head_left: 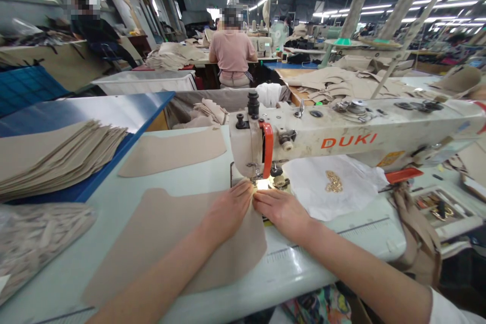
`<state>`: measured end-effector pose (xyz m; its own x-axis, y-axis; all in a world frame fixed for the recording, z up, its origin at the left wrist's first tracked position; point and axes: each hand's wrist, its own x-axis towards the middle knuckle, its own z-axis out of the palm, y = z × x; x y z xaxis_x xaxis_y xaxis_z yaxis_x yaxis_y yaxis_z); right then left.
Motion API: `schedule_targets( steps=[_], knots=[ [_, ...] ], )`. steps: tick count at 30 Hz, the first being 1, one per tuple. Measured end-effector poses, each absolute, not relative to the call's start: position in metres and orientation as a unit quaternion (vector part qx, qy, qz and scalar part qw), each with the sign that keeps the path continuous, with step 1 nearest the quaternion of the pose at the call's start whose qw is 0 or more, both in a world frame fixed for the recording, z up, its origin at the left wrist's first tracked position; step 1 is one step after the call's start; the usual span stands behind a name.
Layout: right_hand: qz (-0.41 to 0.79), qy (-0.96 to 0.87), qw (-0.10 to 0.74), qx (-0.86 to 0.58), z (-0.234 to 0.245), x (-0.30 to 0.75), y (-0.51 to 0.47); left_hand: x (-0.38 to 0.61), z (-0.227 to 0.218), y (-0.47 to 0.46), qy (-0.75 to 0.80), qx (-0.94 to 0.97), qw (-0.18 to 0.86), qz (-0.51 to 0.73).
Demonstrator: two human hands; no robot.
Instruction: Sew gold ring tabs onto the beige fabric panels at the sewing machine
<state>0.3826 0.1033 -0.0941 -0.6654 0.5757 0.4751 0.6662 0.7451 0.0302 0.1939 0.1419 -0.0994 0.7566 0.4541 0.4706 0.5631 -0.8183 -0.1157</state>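
Observation:
A large beige fabric panel point(159, 233) lies on the pale table, its right end at the needle area of a white sewing machine point(304, 136). My left hand point(230, 207) rests on this panel with its fingers together, the tips pinching its edge by the presser foot. Close against it, my right hand point(283, 210) has its fingers pressed together at the same edge, just in front of the lit needle plate. Both hands' fingertips meet there, and the exact grip underneath is hidden. Behind the panel lies a smaller beige fabric piece point(174, 152), touched by neither hand.
A white cloth point(334, 187) with gold-coloured metal parts point(334, 181) lies under the machine arm. Stacked beige pieces point(56, 154) and a clear bag point(41, 243) are at left. A parts tray point(442, 207) stands at right. Ahead, a person in pink point(232, 53) sits.

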Motion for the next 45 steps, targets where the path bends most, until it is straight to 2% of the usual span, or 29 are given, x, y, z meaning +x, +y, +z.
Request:
schedule_targets(
  steps=[10,29,38,45],
  knots=[
    [-0.092,-0.907,0.190,-0.364,-0.093,0.378,0.106,0.196,-0.095,0.141,-0.266,-0.934,0.182,-0.153],
    [-0.098,-0.905,0.199,-0.362,-0.089,0.376,0.112,0.198,-0.090,0.144,-0.245,-0.925,0.248,-0.149],
    [-0.096,-0.900,0.216,-0.366,-0.092,0.376,0.112,0.194,-0.100,0.146,-0.286,-0.927,0.149,-0.192],
    [-0.094,-0.899,0.229,-0.360,-0.094,0.378,0.109,0.196,-0.099,0.142,-0.290,-0.923,0.149,-0.203]
  ],
)
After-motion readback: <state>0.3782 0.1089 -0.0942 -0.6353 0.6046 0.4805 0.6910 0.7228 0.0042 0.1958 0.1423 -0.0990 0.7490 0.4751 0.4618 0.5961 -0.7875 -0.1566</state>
